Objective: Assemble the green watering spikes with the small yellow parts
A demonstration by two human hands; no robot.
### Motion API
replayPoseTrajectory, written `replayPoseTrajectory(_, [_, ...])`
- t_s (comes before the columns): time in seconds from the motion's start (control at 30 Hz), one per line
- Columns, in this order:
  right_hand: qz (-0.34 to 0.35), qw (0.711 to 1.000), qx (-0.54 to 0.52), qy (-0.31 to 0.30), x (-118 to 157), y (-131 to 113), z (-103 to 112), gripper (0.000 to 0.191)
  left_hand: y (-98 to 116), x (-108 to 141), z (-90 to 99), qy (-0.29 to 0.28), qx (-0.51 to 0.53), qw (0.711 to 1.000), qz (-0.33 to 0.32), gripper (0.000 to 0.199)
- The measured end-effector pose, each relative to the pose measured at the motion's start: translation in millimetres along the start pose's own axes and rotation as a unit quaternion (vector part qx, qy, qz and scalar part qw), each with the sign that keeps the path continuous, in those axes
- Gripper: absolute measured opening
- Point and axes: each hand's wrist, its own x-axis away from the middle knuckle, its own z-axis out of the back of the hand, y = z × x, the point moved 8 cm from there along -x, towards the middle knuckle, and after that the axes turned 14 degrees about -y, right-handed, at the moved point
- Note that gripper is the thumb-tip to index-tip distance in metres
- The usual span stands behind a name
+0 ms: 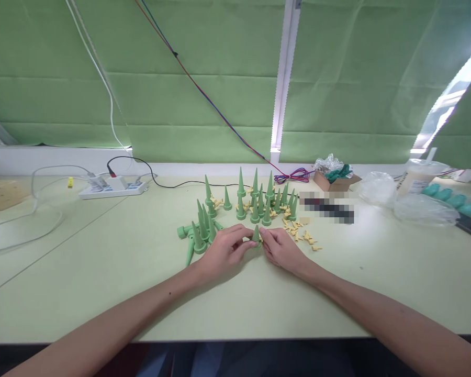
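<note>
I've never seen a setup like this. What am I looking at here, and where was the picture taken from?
There's no machine here: these are a person's bare hands. The single picture comes from a camera worn on that person's head, looking forward and down over a pale table.

The left hand holds a small green cone between thumb and fingers. The right hand is closed in beside it; whatever its fingertips grip is too small to make out.

Beyond the hands are more green cones, mostly upright, with small yellow pieces scattered among them and to the right. Farther back, a white power strip lies at the left, and a cardboard box and a cup stand at the right.
</note>
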Motion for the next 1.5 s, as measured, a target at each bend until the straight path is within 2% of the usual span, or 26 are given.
replayPoseTrajectory(0.2, [0.009, 0.999, 0.045, 0.015, 1.0, -4.0, 3.7, 0.056, -6.2, -1.0, -4.6, -0.024, 0.097, 0.993, 0.061, 0.02])
replayPoseTrajectory(0.4, [0.015, 0.998, 0.058, 0.019, 2.6, -5.2, 4.5, 0.052, -15.4, 0.3, -15.7, -0.069, 0.236, 0.962, 0.116, 0.029])
replayPoseTrajectory(0.6, [0.026, 0.997, 0.068, 0.006, 3.5, -6.4, 2.8, 0.049, -22.0, -1.0, -22.5, -0.106, 0.324, 0.932, 0.121, 0.035])
replayPoseTrajectory(1.03, [0.052, 0.992, 0.111, -0.017, 6.2, -12.2, -0.2, 0.041, -24.6, -2.9, -27.4, -0.139, 0.454, 0.872, 0.118, 0.034])
replayPoseTrajectory(1.13, [0.061, 0.99, 0.129, -0.022, 6.9, -14.1, -1.2, 0.04, -25.3, -1.5, -29.7, -0.153, 0.486, 0.851, 0.13, 0.033])
replayPoseTrajectory(1.33, [0.089, 0.985, 0.143, -0.032, 9.3, -22.5, -2.6, 0.037, -27.2, 2.0, -35.5, -0.167, 0.573, 0.787, 0.155, 0.03])
replayPoseTrajectory(1.5, [0.092, 0.984, 0.149, -0.037, 9.8, -24.0, -3.5, 0.037, -27.9, 2.7, -35.6, -0.171, 0.571, 0.788, 0.153, 0.03])
